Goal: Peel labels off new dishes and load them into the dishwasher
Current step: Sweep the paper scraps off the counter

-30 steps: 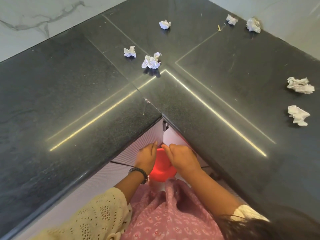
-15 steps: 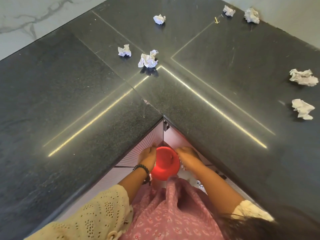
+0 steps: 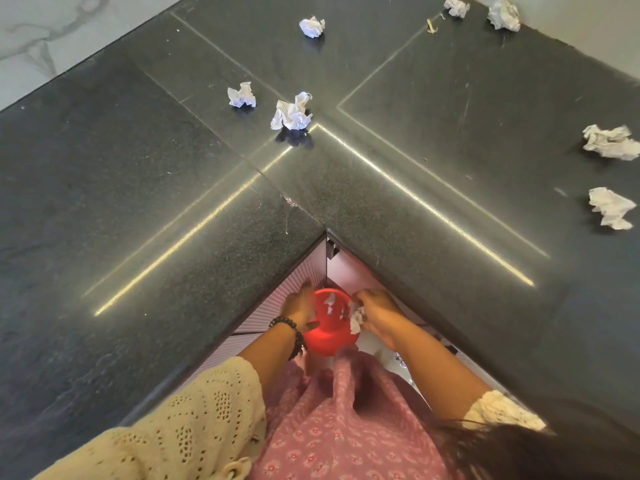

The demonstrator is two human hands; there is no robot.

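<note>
Two hands work low in the centre of the frame, below the tabletop (image 3: 415, 109) edge: the left hand (image 3: 298, 308) grips the red bowl (image 3: 330, 327) by its rim to steady it, while the right hand (image 3: 379, 315) pinches a torn white label scrap (image 3: 356, 320) at the opposite rim, probably to peel it free. White residue still clings inside the bowl. Fingertips are hidden, and no dishwasher shows.

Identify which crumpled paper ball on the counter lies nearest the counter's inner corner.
The largest central crumpled paper ball, just right of a smaller one. The other balls lie farther back or along the right edge.
</note>
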